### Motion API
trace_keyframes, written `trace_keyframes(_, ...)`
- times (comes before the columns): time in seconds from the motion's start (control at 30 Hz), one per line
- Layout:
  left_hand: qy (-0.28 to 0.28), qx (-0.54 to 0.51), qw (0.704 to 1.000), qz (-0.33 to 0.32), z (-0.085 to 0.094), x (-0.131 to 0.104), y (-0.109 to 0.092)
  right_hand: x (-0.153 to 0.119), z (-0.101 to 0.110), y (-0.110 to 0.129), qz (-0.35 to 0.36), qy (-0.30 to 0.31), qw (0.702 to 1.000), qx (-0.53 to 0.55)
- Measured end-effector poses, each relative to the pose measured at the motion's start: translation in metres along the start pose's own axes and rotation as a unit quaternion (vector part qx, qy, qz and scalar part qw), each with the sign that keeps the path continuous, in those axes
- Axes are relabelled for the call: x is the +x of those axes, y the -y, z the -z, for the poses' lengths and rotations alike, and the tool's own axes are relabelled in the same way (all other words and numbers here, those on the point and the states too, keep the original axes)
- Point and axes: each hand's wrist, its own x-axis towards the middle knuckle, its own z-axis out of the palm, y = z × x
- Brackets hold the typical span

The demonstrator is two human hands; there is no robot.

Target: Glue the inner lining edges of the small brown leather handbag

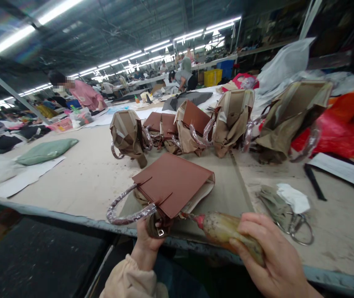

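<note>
While both hands work at the table's near edge, the parts read as follows
Left hand (148,236): closed on the lower corner of the bag by its strap and buckle, apparently pinning the bag flat so that its edge stays put
Bag (173,183): brown, lying on its side at the near edge of the table, flap side up; its wrapped handle (126,211) hangs over toward the person
Right hand (276,258): fingers curled round the bottle, gripping it from above, tilted so that the nozzle leads
Bottle (231,236): soft, stained, yellowish, with a red nozzle (199,220) pointing at the bag's lower edge, just beside or touching it; which one cannot be told
Table (80,178): long, beige, with a metal front rim
Row of bags (192,126): stands behind, stuffed and paper-wrapped, well apart from the hands
Scissors (297,229): lie to the right beside a rag (293,198), near the right hand
Green pouch (46,151): on white sheets at the left
Red plastic (341,128): heaped at the far right
Other people: bent over tables in the background
</note>
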Motion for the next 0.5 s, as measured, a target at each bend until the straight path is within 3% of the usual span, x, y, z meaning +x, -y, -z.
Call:
trace_keyframes(0.33,-0.006,0.004,1.000,0.000,0.001,0.001,-0.001,-0.005,-0.007,-0.024,-0.084,-0.059,0.994,-0.035)
trace_keyframes(0.5,-0.008,0.011,1.000,-0.005,0.003,0.001,-0.001,-0.005,-0.010,-0.021,-0.104,-0.063,0.993,0.006)
